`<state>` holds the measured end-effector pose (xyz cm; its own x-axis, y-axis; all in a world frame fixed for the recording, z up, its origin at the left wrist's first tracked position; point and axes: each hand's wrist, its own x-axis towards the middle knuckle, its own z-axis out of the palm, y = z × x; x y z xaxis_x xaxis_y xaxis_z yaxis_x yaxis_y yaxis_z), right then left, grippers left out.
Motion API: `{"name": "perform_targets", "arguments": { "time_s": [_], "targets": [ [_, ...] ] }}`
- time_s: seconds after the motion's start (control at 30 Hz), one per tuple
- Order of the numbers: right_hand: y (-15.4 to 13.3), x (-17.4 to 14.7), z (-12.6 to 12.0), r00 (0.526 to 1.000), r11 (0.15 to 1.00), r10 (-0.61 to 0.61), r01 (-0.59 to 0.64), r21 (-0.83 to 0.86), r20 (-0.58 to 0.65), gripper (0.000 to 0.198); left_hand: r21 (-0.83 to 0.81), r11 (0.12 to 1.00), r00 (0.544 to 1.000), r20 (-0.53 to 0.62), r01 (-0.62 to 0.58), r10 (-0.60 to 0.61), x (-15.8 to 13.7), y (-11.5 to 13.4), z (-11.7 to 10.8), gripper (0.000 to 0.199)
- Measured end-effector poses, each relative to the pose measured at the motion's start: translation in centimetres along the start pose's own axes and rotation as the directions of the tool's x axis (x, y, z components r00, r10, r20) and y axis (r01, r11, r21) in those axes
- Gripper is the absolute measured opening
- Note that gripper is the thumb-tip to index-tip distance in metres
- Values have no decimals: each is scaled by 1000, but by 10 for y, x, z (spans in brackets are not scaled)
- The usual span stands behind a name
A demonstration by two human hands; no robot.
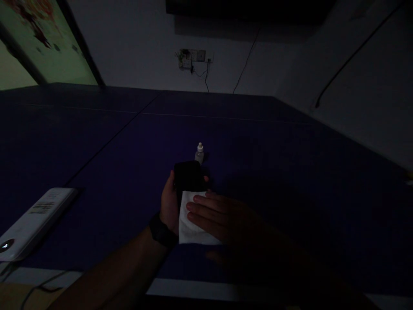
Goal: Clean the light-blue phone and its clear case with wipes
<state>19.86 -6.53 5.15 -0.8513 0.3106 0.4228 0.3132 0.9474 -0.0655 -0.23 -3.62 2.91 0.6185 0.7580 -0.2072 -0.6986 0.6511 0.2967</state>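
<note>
While the left hand (169, 200) grips a flat black rectangular slab (187, 174), its thumb along the nine-o'clock edge and fingertips curled round at three, the right hand (213, 213) lies across the slab's near end from four o'clock. The right fingers are stretched out close together on a folded white square cloth (193, 234), the thumb apart; cloth and fingers hide the slab's six-o'clock part. The slab is at the centre, above a dark blue flat tabletop (274, 163).

Just past its far end, towards one o'clock, stands a small clear bottle with a white dropper-like cap (199, 154), its foot partly hidden; whether it touches the slab cannot be told. Well apart, between eight and nine, lies a long white rounded plastic case (40, 219), with a thin dark cable (32, 290) below it near the left forearm. White wall sockets (200, 56) sit at twelve.
</note>
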Motion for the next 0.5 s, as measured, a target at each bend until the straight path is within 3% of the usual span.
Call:
{"name": "perform_targets", "arguments": {
  "time_s": [0.17, 0.37, 0.5],
  "targets": [
    [10, -6, -2, 998, 997, 49, -51, -53, -42, 63, -25, 996, 995, -38, -89, 88, 0, -4, 6, 74],
    [-1, -1, -3, 1000, 1000, 9, -9, -8, -1, 69, 16, 1000, 1000, -28, 4, -3, -2, -2, 2, 78],
    [1, -5, -5, 995, 995, 82, -85, -56, -51, 64, 22, 997, 997, -29, -73, 74, -3, -5, 3, 74]
  ]
}}
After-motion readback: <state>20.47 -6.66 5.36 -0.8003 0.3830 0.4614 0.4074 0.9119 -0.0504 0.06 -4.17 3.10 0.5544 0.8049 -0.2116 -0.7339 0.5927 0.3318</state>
